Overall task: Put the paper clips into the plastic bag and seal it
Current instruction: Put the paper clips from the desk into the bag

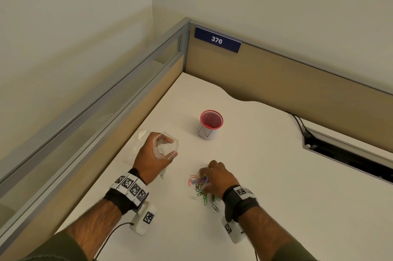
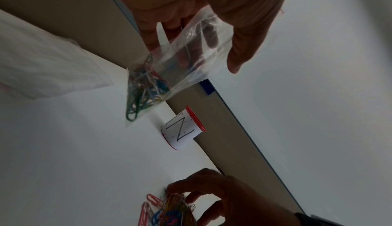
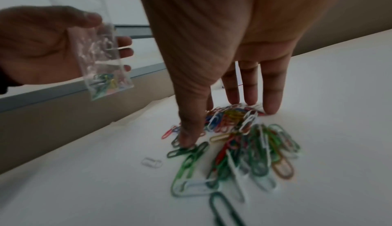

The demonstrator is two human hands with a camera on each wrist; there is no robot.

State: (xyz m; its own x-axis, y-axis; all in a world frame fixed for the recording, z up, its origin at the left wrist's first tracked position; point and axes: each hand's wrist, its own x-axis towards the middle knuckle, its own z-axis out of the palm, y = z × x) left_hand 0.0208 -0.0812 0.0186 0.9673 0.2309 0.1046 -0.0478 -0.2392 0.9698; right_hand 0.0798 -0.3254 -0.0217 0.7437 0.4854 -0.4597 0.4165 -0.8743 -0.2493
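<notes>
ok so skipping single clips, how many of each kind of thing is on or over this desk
hands: 2 (left hand, right hand)
plastic bag with some clips in it, gripped by the left hand: 1
clear plastic lying flat on the desk: 1
red mesh cup: 1
loose paper clip pile: 1
total: 6

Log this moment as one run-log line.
left hand: holds bag up, some clips inside | right hand: fingertips on clip pile on desk | bag: unsealed | red cup: untouched

The white desk [image 1: 265, 175] carries loose paper clips [image 1: 200, 186] and a red-rimmed cup [image 1: 209, 125].
</notes>
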